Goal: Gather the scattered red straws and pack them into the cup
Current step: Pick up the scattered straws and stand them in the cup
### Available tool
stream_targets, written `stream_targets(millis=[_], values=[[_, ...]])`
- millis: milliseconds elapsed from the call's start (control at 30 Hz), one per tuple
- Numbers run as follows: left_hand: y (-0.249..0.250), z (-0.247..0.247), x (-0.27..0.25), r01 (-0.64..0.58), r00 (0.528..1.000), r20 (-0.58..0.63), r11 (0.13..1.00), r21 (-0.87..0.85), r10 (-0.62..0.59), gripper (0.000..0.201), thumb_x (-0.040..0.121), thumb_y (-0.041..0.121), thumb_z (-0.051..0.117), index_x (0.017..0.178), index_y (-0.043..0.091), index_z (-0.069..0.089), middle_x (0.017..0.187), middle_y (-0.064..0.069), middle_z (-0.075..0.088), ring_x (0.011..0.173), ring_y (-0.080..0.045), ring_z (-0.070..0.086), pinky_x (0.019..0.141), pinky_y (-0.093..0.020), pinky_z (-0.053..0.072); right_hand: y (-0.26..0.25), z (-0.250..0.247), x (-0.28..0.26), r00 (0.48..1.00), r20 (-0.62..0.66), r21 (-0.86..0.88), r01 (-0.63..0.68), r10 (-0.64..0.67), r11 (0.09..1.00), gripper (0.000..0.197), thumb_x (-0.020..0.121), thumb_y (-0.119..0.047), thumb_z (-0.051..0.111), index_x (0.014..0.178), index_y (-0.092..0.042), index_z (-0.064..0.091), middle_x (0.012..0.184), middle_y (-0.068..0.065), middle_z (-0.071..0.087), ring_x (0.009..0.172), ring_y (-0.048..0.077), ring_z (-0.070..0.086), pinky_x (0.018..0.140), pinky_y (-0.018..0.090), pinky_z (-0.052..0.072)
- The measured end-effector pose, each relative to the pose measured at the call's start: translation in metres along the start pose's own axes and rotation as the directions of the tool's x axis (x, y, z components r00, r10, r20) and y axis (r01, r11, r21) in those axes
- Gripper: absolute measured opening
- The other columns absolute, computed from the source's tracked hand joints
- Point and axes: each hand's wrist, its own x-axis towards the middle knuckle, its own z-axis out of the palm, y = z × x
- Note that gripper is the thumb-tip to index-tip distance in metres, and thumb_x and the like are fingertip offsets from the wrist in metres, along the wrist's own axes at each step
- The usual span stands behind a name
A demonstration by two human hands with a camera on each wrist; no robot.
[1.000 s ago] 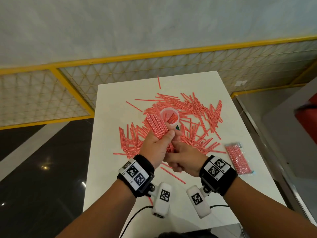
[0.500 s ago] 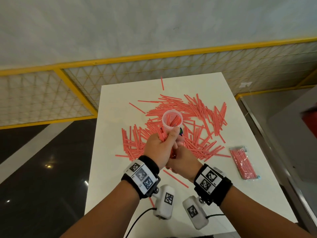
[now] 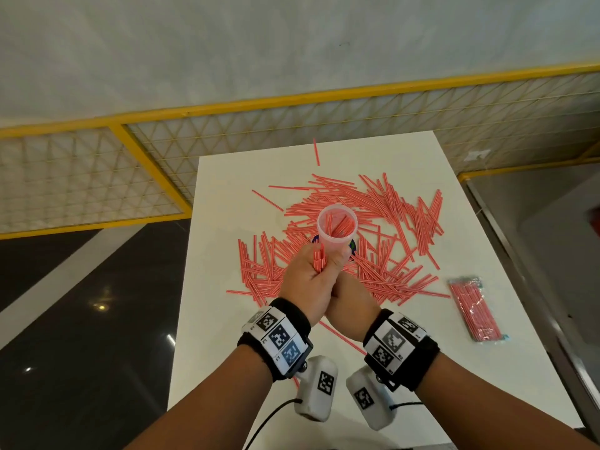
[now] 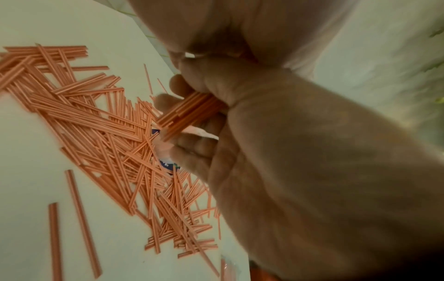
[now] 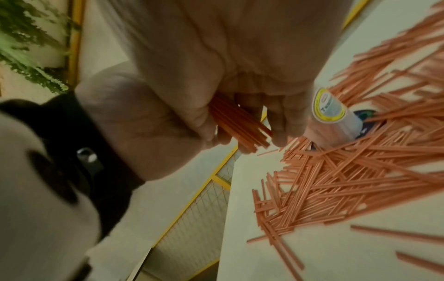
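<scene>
Above the worktop [image 3: 227,196], the left hand [image 3: 308,277] has its grip curled around a bunch of straws [image 3: 318,262] and the cup [image 3: 337,229]. Just beside it, the right hand [image 3: 352,303] is curled; I cannot tell what it holds. More loose straws [image 3: 389,228] lie below.

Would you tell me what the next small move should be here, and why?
Probably lift the bundle of straws gripped by the left hand over the rim of the cup and slide it in: its ends sit just outside the cup wall, and the cup, holding only a few straws, looks to have room.
</scene>
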Motion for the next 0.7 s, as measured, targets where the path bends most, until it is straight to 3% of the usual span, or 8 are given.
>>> stream_targets(millis=[67,167,267,367,400,467,567,700], values=[[-0.003,0.001,-0.001,0.054,0.999,0.01,0.998,-0.013,-0.054,0.036,0.094,0.06,0.059,0.086,0.027,0.073,0.082,0.006,0.07,0.081,-0.008,0.065,0.077,-0.03,0.051,-0.005,0.002,0.002,0.999,0.046,-0.125,-0.017,0.023,0.992,0.034,0.105,-0.014,0.042,0.135,-0.005,0.055,0.128,0.018,0.063,0.113,0.031,0.061,0.093,0.038,0.047],[-0.008,-0.003,-0.004,0.092,0.996,0.014,0.995,-0.045,-0.092,0.036,0.096,0.052,0.061,0.063,0.036,0.063,0.059,0.019,0.059,0.063,0.0,0.057,0.068,-0.023,0.043,-0.008,0.001,0.003,0.997,0.082,-0.081,0.007,0.0,0.997,0.038,0.106,-0.011,0.04,0.142,-0.003,0.05,0.135,0.019,0.059,0.121,0.033,0.057,0.095,0.035,0.042],[-0.013,-0.008,-0.005,0.034,0.999,0.041,0.999,-0.023,-0.033,0.033,0.094,0.049,0.066,0.069,0.029,0.057,0.062,0.02,0.059,0.064,0.002,0.057,0.068,-0.017,0.043,-0.006,0.006,0.005,0.994,0.107,0.01,0.036,-0.037,0.999,0.04,0.108,-0.014,0.036,0.146,0.0,0.044,0.14,0.018,0.055,0.13,0.026,0.052,0.1,0.024,0.034],[-0.012,-0.013,-0.004,0.056,0.996,0.067,0.998,-0.029,-0.054,0.022,0.09,0.044,0.074,0.101,0.031,0.06,0.086,0.025,0.068,0.081,0.01,0.063,0.07,-0.006,0.045,-0.003,0.005,0.014,0.997,-0.004,0.23,0.075,-0.076,0.97,0.036,0.107,-0.008,0.039,0.14,0.003,0.048,0.122,0.015,0.061,0.105,0.006,0.061,0.085,0.009,0.041],[-0.013,-0.016,-0.004,0.053,0.998,0.038,0.997,-0.052,-0.051,0.034,0.088,0.043,0.077,0.112,0.027,0.058,0.096,0.021,0.068,0.09,0.01,0.063,0.075,-0.007,0.046,-0.002,-0.002,0.02,0.997,-0.049,0.321,0.078,-0.066,0.944,0.032,0.107,-0.002,0.039,0.134,0.0,0.054,0.109,0.01,0.063,0.09,0.0,0.064,0.078,0.013,0.046],[-0.018,-0.024,-0.005,0.036,0.998,-0.044,0.997,-0.069,-0.039,0.052,0.086,0.051,0.076,0.125,0.027,0.054,0.118,0.015,0.063,0.111,0.004,0.06,0.092,-0.016,0.048,0.002,-0.02,0.039,0.993,-0.098,0.336,0.102,-0.074,0.936,0.021,0.107,-0.011,0.045,0.112,-0.012,0.065,0.089,0.004,0.066,0.069,0.005,0.062,0.063,0.024,0.05],[-0.028,-0.038,-0.014,0.106,0.991,-0.071,0.989,-0.106,-0.114,0.053,0.084,0.064,0.07,0.124,0.032,0.055,0.127,0.013,0.062,0.119,-0.003,0.06,0.099,-0.028,0.05,0.013,-0.049,0.075,0.972,-0.233,0.367,0.054,0.035,0.929,0.024,0.106,-0.023,0.045,0.095,-0.019,0.065,0.08,-0.005,0.064,0.06,0.004,0.054,0.056,0.016,0.043],[-0.059,-0.06,-0.038,0.216,0.975,-0.055,0.976,0.006,-0.215,0.044,0.084,0.066,0.069,0.115,0.036,0.059,0.111,0.008,0.068,0.107,-0.012,0.066,0.093,-0.037,0.056,0.029,-0.06,0.112,0.94,-0.319,0.357,0.001,0.121,0.934,0.019,0.101,-0.013,0.048,0.095,-0.015,0.065,0.084,-0.005,0.065,0.067,0.009,0.059,0.064,0.024,0.045]])
